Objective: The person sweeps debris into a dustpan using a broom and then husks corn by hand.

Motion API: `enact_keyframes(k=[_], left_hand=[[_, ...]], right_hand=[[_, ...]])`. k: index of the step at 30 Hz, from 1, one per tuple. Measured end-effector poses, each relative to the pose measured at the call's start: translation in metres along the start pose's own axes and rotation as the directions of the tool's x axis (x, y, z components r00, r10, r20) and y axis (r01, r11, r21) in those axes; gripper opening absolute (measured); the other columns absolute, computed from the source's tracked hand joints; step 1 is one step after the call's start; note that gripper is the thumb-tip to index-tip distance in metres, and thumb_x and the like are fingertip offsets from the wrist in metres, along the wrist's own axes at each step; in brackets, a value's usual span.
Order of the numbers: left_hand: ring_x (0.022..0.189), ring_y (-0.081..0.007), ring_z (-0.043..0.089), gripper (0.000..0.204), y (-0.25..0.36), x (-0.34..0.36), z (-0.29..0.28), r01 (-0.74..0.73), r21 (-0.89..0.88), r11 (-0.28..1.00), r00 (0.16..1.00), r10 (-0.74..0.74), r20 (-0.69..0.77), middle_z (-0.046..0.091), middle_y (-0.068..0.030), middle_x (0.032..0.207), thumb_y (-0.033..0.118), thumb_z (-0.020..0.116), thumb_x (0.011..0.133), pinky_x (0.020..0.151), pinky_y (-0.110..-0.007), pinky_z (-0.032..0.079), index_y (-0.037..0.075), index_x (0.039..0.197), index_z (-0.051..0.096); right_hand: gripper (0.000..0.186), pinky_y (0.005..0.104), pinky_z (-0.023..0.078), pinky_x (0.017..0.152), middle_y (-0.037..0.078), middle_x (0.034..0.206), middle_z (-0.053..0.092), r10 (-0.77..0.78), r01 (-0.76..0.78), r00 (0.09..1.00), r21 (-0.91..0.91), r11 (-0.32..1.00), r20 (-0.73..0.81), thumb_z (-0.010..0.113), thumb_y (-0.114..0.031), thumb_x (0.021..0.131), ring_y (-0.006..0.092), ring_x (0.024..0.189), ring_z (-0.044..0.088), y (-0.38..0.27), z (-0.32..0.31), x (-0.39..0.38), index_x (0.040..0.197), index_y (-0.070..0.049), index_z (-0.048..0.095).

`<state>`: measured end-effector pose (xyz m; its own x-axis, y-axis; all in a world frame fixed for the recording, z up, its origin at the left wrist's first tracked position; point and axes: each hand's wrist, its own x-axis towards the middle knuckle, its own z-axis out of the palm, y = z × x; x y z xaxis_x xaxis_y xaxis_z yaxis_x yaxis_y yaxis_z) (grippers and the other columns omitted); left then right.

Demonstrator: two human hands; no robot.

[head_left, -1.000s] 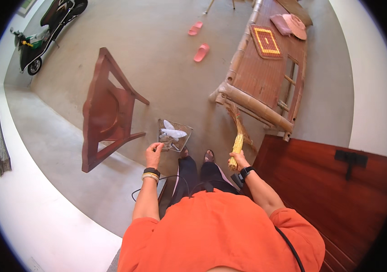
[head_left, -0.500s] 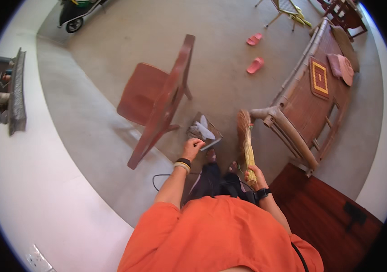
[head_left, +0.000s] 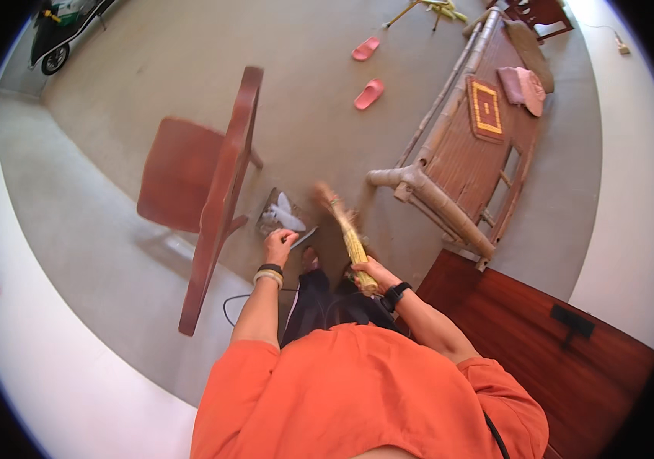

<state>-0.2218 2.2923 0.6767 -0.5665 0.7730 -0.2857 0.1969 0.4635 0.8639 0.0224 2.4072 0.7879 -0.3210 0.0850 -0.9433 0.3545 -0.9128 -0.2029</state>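
Note:
My right hand (head_left: 371,275) is wrapped round the pale yellow handle of a hand broom (head_left: 353,243). The broom slants away to the left, and its brown bristle end is blurred over the floor. My left hand (head_left: 278,246) is closed at the near side of a dustpan (head_left: 309,236), its grip mostly hidden by the fingers. White crumpled scraps (head_left: 286,214) and greyish litter lie in the pan. Broom head and pan are a short distance apart, just ahead of my feet.
A reddish-brown wooden chair (head_left: 181,172) stands left of the dustpan. On the right is a bamboo bed (head_left: 449,161) bearing a mat and a pink hat. Pink slippers (head_left: 369,93) lie farther off. A dark red wooden surface (head_left: 510,336) is at my right.
The view has turned right, so the room's things have shifted left. The broom has swung leftward, its bristle end now nearer the dustpan. Both hands keep their hold.

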Motion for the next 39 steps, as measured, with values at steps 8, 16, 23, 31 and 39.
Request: enact_keyframes(k=[8,16,23,31,39], left_hand=[[0.069,-0.0239,0.059,0.015,0.052,0.023,0.007,-0.015,-0.075,0.997,0.999,0.012,-0.039,0.062,-0.0113,0.072,0.018,0.068,0.075,0.065,-0.035,0.046,0.003,0.075,0.066],[0.069,-0.0176,0.060,0.016,0.129,0.131,0.032,0.054,-0.125,0.991,0.996,-0.063,-0.065,0.065,-0.0088,0.076,0.018,0.067,0.077,0.066,-0.030,0.047,0.002,0.081,0.067],[0.064,-0.0083,0.056,0.018,0.214,0.232,0.031,0.056,-0.173,0.983,0.971,-0.094,-0.222,0.065,-0.0028,0.070,0.020,0.067,0.079,0.062,-0.025,0.046,0.002,0.083,0.067],[0.058,-0.0055,0.049,0.021,0.284,0.350,0.001,0.009,-0.288,0.958,0.932,-0.112,-0.344,0.057,0.0014,0.062,0.022,0.064,0.081,0.054,-0.023,0.040,0.001,0.082,0.067],[0.063,-0.0066,0.051,0.021,0.283,0.494,-0.023,-0.019,-0.240,0.970,0.940,-0.064,-0.334,0.060,-0.0010,0.065,0.021,0.064,0.082,0.058,-0.025,0.042,0.001,0.083,0.067]], right_hand=[[0.029,0.0243,0.047,0.043,0.003,0.075,0.046,-0.141,0.140,0.990,0.076,0.987,0.014,0.055,-0.015,0.085,0.0102,0.053,0.052,-0.083,-0.007,-0.099,0.108,-0.010,0.039],[0.032,0.0247,0.046,0.045,0.005,0.074,0.047,-0.252,0.201,0.962,0.360,0.911,0.102,0.057,-0.015,0.083,0.0112,0.056,0.052,-0.223,-0.050,-0.090,0.110,-0.012,0.039],[0.032,0.0233,0.045,0.045,0.008,0.077,0.048,-0.304,0.257,0.932,0.232,0.938,0.197,0.057,-0.016,0.084,0.0102,0.052,0.049,-0.349,-0.066,-0.075,0.109,-0.015,0.039],[0.034,0.0218,0.045,0.046,0.008,0.078,0.048,-0.269,0.231,0.928,0.169,0.958,0.259,0.058,-0.017,0.083,0.0091,0.052,0.050,-0.477,-0.046,-0.034,0.112,-0.014,0.040],[0.030,0.0231,0.045,0.045,0.007,0.076,0.047,-0.301,0.286,0.931,0.101,0.953,0.208,0.056,-0.018,0.085,0.0100,0.052,0.050,-0.598,-0.014,0.008,0.110,-0.014,0.040]])
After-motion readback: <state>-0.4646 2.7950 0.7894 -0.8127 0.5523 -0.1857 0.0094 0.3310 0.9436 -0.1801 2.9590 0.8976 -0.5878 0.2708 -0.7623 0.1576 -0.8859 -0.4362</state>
